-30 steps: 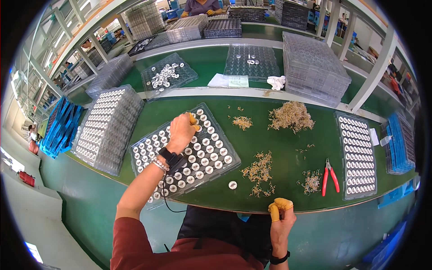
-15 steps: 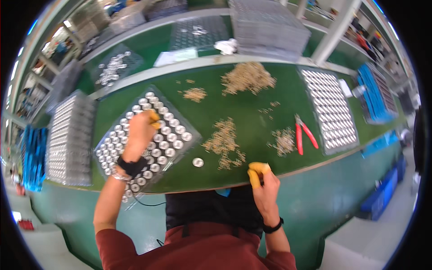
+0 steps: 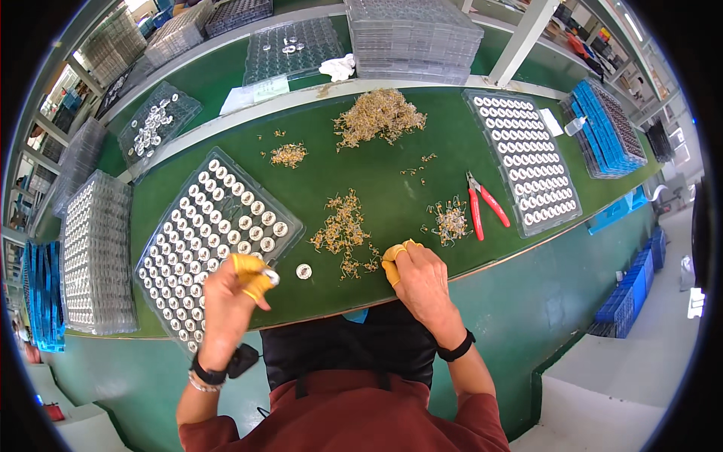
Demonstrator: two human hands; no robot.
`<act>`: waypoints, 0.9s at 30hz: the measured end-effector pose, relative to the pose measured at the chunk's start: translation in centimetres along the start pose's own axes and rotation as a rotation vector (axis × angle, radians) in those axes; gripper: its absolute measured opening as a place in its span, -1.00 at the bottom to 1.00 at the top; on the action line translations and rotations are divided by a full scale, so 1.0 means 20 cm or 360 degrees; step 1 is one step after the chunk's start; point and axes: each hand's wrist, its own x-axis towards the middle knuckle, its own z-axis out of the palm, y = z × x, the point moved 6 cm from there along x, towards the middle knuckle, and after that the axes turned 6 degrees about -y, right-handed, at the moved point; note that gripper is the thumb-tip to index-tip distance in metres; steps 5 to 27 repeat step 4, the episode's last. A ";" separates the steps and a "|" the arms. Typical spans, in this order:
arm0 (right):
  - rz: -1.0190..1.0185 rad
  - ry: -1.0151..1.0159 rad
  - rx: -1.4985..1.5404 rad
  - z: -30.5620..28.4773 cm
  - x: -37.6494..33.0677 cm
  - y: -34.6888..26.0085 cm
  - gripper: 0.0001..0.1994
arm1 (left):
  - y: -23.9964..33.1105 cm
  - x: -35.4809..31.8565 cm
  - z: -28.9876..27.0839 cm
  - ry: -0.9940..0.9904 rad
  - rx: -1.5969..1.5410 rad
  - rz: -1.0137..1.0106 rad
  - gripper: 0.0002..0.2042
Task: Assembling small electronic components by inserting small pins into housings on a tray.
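Note:
My left hand (image 3: 235, 295), with yellow finger covers, pinches a small round white-and-silver part (image 3: 271, 277) just off the near right side of a clear tray (image 3: 291, 239). Rows of similar round parts fill much of that tray. Another round part (image 3: 303, 271) lies loose on the green mat. Over the mat's front edge, my right hand (image 3: 422, 277) has its yellow-covered fingertips pressed together; whatever is between them is hidden. Beside those fingertips spreads a pile of small wire-legged parts (image 3: 340, 230).
More small parts form a large heap (image 3: 380, 118) at the back and smaller piles (image 3: 288, 155) (image 3: 450, 221). Red-handled cutters (image 3: 476, 215) lie near a second filled tray (image 3: 527, 162). Stacked trays stand at left (image 3: 96, 256), back (image 3: 414, 45) and far right (image 3: 602, 143).
My left hand has come back from over the tray toward me, and a round part now shows in its fingers. My right hand has moved inward to the pile's edge. The view has shifted.

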 end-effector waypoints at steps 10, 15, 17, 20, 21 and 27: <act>-0.0078 0.0021 -0.0057 -0.06 -0.02 0.05 -0.79 | -0.05 -0.10 0.19 -0.0252 -0.0292 -0.0068 -0.83; -0.0078 0.0021 -0.0057 -0.06 -0.02 0.05 -0.79 | -0.05 -0.10 0.19 -0.0252 -0.0292 -0.0068 -0.83; -0.0078 0.0021 -0.0057 -0.06 -0.02 0.05 -0.79 | -0.05 -0.10 0.19 -0.0252 -0.0292 -0.0068 -0.83; -0.0078 0.0021 -0.0057 -0.06 -0.02 0.05 -0.79 | -0.05 -0.10 0.19 -0.0252 -0.0292 -0.0068 -0.83; -0.0078 0.0021 -0.0057 -0.06 -0.02 0.05 -0.79 | -0.05 -0.10 0.19 -0.0252 -0.0292 -0.0068 -0.83; -0.0078 0.0021 -0.0057 -0.06 -0.02 0.05 -0.79 | -0.05 -0.10 0.19 -0.0252 -0.0292 -0.0068 -0.83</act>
